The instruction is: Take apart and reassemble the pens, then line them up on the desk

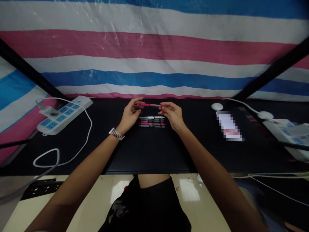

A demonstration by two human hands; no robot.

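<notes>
A slim red pen [151,105] lies crosswise between my two hands, a little beyond several other pens. My left hand [130,113] has its fingers at the pen's left end, and a woven multicoloured band circles that wrist. At the other end, the fingertips of my right hand [172,114] pinch the pen's red tip. Nearer to me, side by side on the black table, are a white pen [152,117] and a pink-red pen [151,124]. Darker pens lie close against them, hard to tell apart.
A white power strip [70,111] with blue sockets sits at left, its cable [89,135] looping over the black table [145,154]. Toward the right are a white round object [217,106], a blurred-out white sheet [229,126] and another power strip [285,133]. Striped sheeting [154,48] hangs behind.
</notes>
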